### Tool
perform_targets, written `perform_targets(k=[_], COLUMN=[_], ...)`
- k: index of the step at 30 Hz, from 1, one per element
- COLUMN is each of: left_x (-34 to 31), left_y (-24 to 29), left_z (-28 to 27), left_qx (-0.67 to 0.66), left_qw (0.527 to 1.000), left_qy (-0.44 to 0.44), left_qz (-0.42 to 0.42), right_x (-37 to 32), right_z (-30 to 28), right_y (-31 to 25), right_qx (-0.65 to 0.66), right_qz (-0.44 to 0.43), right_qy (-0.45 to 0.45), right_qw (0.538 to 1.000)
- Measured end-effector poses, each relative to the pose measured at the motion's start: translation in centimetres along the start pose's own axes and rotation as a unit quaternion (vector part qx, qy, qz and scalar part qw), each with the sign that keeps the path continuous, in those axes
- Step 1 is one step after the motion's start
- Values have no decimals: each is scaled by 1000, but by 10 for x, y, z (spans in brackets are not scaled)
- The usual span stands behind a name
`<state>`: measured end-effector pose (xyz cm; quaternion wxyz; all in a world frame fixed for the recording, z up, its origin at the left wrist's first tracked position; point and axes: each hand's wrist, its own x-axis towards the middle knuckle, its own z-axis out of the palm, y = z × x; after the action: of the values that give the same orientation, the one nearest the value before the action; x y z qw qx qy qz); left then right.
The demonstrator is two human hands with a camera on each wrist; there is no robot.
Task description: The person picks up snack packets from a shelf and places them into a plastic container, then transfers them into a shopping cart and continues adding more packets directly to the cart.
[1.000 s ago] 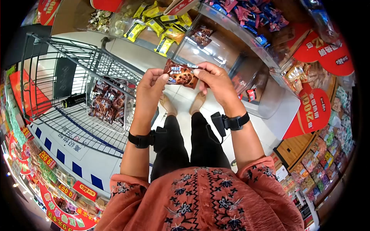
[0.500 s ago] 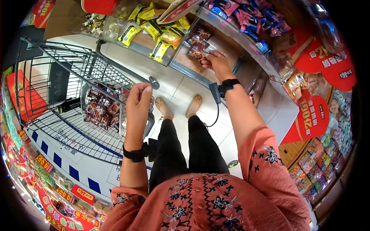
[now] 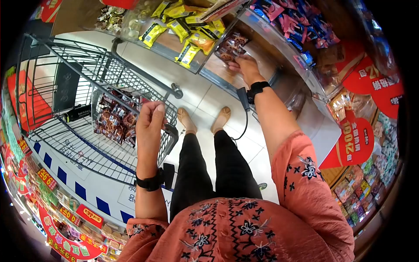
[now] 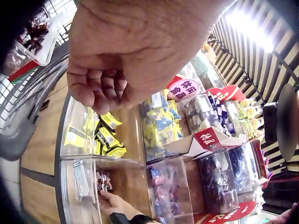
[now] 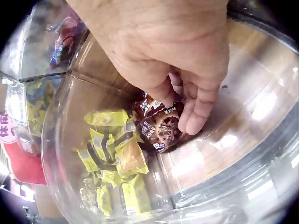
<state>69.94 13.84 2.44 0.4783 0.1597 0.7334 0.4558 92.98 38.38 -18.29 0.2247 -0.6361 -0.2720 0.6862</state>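
My right hand (image 3: 247, 69) reaches into a clear-walled shelf bin, its thumb and fingers on a brown cookie packet (image 5: 161, 131). That packet lies against other brown packets (image 3: 235, 40) in the bin's corner, partly covered by the fingers in the right wrist view. My left hand (image 3: 150, 122) hovers beside the cart's handle, fingers loosely curled, with nothing in it; its bent fingers (image 4: 100, 88) show in the left wrist view. Inside the shopping cart (image 3: 87, 148), a clear plastic box holds many brown packets (image 3: 114, 117).
Yellow packets (image 3: 178, 27) fill the neighbouring bin. Pink and blue packets (image 3: 297, 22) lie in the bin on the right. Red signs (image 3: 351, 142) stick out at the right. A black bottle (image 3: 76, 114) lies in the cart, close to the box.
The right hand left the left hand and carried the cookie packet to the bin; over the last half second it has stayed there. The left hand let go and lowered toward the cart handle.
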Motion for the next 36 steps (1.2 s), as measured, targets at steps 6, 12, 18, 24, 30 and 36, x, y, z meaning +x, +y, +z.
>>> perform_targets(k=[6,12,18,24,30,36], left_x=[-14,-19,4,71,104,98], left_y=[2,-21,-36,-104,-138,-168], left_z=[-12,-48,-124,-205,-195,-180], left_qx=[16,34,78,272,466,638], left_qw=[999,998,985,945,876,760], left_qy=[41,57,149,174,123,116], left_qz=[10,12,26,59,19,37], right_x=[4,2,-57,-164,-249,-285], right_z=[-4,-3,-13,31,86,125], right_y=[1,4,-16,-30,-14,-6], right_qx=[-87,-52,-35,-19,-24,-25], right_qz=[-2,-12,-25,-48,-44,-5], right_qy=[35,35,-27,-122,-190,-233], right_qw=[996,998,999,991,981,972])
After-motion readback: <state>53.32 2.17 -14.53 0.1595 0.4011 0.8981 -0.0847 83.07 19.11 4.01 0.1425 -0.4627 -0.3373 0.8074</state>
